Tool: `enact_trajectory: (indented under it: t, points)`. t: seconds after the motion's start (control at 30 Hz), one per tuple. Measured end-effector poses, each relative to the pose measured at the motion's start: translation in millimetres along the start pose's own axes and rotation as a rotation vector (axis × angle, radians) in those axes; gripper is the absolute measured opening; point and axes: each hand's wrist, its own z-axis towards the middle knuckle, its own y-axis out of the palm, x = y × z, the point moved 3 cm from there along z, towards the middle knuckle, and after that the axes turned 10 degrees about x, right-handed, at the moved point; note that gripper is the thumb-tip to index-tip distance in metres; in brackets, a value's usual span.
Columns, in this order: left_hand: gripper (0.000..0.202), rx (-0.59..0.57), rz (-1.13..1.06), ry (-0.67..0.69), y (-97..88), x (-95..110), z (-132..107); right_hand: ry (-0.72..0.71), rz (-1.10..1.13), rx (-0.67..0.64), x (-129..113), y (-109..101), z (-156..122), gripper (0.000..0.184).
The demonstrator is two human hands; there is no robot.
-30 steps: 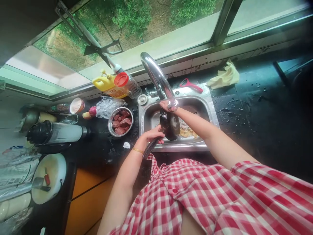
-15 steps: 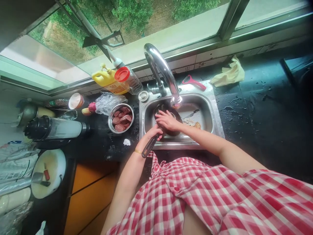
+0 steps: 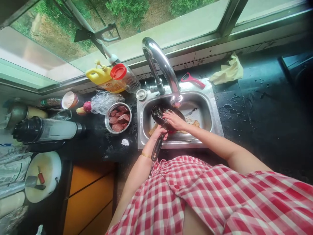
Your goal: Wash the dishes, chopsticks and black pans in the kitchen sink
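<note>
A dark frying pan [image 3: 157, 112] is tilted in the steel sink [image 3: 207, 104], wet and shiny inside. My left hand [image 3: 160, 133] is closed around the base of its black handle, which points back toward my body. Flat against the inside of the pan lies my right hand [image 3: 174, 120], its fingers stretched out. Whether anything thin is under that palm is hidden. Over the sink curves a chrome faucet [image 3: 168, 70]. A small knife [image 3: 191, 112] and some pale brown scraps [image 3: 195, 123] lie on the sink floor, partly behind the pan and my right arm.
Left of the sink stands a metal bowl [image 3: 118, 118] of dark red meat pieces. Behind it are a yellow jug [image 3: 105, 78] and a red-lidded clear jar [image 3: 126, 78]. A pink peeler [image 3: 193, 80] lies on the sink's back rim, near a crumpled yellowish cloth [image 3: 228, 70].
The pan has turned and tilted, showing more of its wet inside, and its handle has swung right. My right hand has slid slightly right across it. The view has shifted a little.
</note>
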Motion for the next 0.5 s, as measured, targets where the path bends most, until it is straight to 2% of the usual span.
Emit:
enact_trajectory:
  t: [0.1, 0.2, 0.3, 0.43, 0.5]
  points:
    - [0.057, 0.018, 0.055, -0.023, 7.8, 5.7, 2.2, -0.095, -0.035, -0.046, -14.9, 1.9, 39.7, 0.038]
    - [0.048, 0.032, 0.122, -0.005, 11.3, 14.4, 5.3, -0.208, -0.08, -0.169, -32.2, 2.1, 70.5, 0.028]
    - [0.052, 0.014, 0.2, 0.021, 11.5, 19.4, 4.8, -0.303, -0.061, -0.223, -27.9, -8.2, 56.7, 0.026]
    - [0.078, 0.045, 0.315, 0.002, 15.1, 14.0, 0.6, -0.345, -0.089, -0.186, -7.3, -26.1, 14.4, 0.034]
    - [0.08, 0.058, 0.365, -0.003, 19.8, 11.3, -0.9, -0.397, -0.138, -0.185, -8.1, -28.1, 13.9, 0.035]
